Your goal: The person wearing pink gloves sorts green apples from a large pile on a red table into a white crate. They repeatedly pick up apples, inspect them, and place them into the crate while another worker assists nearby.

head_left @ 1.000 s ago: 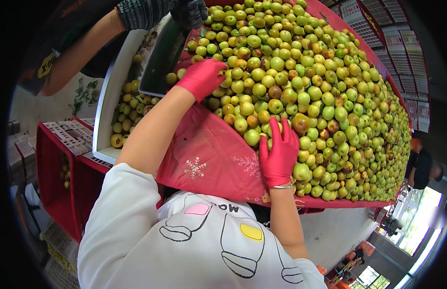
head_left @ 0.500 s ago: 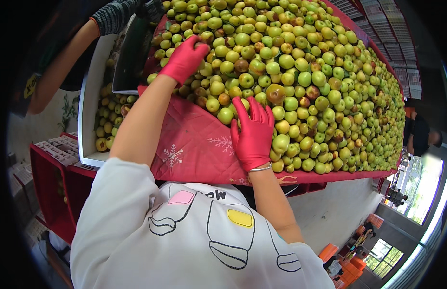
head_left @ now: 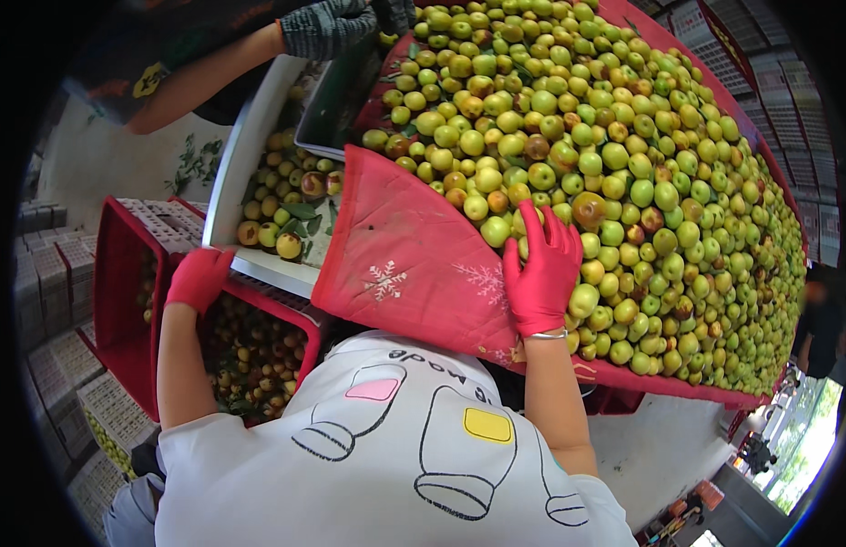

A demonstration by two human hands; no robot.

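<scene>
A big heap of small green and yellow-brown fruits (head_left: 623,155) lies on a table covered with a red quilted cloth (head_left: 405,264). My right hand (head_left: 541,269), in a red glove, rests flat on the fruits at the heap's near edge, fingers spread. My left hand (head_left: 197,278), also red-gloved, hangs curled over a red crate (head_left: 300,319) of darker, brownish fruits (head_left: 250,356) below the table's left side. What the curled fingers hold is hidden.
A white tray (head_left: 236,155) with fruits and leaves sits left of the heap. Another person's arm in a grey glove (head_left: 323,27) reaches in at the top, by a dark bin (head_left: 336,100). More red crates (head_left: 113,273) and stacked boxes stand at left.
My left hand left the top-left of the heap and came down to the red crate at the lower left. My right hand stayed on the fruits at the heap's edge.
</scene>
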